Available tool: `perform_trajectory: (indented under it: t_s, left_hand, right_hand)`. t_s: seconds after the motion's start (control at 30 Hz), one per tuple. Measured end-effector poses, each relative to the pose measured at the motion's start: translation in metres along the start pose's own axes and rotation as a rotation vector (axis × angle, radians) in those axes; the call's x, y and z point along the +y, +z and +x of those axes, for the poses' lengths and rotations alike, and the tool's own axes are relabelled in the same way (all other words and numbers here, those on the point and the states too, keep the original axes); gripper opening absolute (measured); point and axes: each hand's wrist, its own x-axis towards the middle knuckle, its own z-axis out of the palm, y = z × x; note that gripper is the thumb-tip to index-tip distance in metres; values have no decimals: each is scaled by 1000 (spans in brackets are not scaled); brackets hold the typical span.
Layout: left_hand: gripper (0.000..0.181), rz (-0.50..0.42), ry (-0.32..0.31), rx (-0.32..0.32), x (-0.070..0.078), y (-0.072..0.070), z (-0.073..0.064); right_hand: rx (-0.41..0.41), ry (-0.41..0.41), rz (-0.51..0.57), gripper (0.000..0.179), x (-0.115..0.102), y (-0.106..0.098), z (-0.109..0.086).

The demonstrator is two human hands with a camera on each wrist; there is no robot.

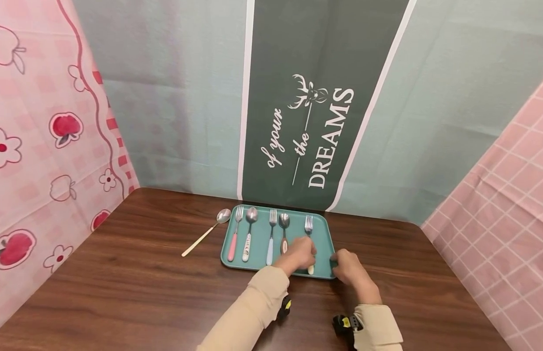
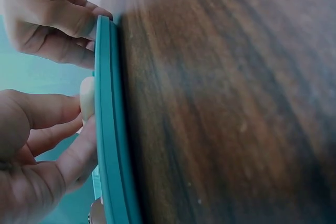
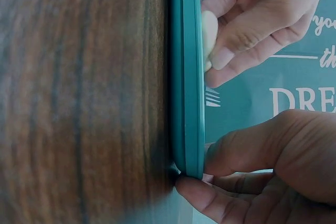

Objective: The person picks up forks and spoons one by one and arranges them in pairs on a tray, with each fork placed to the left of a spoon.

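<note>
On the teal tray (image 1: pixel 326 243) lies a fork (image 1: pixel 308 224) with a cream handle, tines toward the back. My left hand (image 1: pixel 301 251) pinches that handle between thumb and fingers, and in the left wrist view the rounded handle end (image 2: pixel 87 98) shows just above the tray rim. At the tray's right edge, my right hand (image 1: pixel 350 267) grips the rim near the front corner; the right wrist view shows its thumb inside and a finger beneath. Left of the cream fork lies a spoon (image 1: pixel 284 222) with a brown handle, partly hidden behind the left hand.
Also on the tray are a blue-handled fork (image 1: pixel 270 251), a spoon with a patterned white handle (image 1: pixel 246 247) and a pink-handled fork (image 1: pixel 232 247). A cream-handled spoon (image 1: pixel 200 241) lies on the wooden table (image 1: pixel 135 273), left of the tray. Fabric walls (image 1: pixel 188 122) enclose the table's back and sides.
</note>
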Motion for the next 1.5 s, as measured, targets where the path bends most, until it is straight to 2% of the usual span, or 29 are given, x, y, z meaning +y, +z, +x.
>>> perform_trajectory:
  t_s: [0.07,0.13,0.23,0.43,0.63,0.93,1.23,1.5]
  left_hand:
    - [4,19,-14,9,0,1,1]
    - [13,47,-15,22,-1,1,2]
    - [6,80,-6,32,0,3,4]
    - [27,119,-23,29,4,4,4]
    - [22,144,-32,28,4,3,5]
    - [24,115,-51,23,4,2,5]
    - [13,122,-56,10,5,2,6]
    - [11,128,-60,-12,6,2,6]
  right_hand:
    - [-2,-2,-3,32,-1,0,1]
    - [0,-2,-4,32,-1,0,1]
    - [-1,-2,-5,32,-1,0,2]
    - [-3,-8,-11,32,-1,1,3]
    - [4,-13,-9,33,-2,1,3]
    - [-3,-11,-6,32,-3,0,2]
    - [-1,5,2,33,-2,0,2]
    - [-10,14,4,31,-2,0,2]
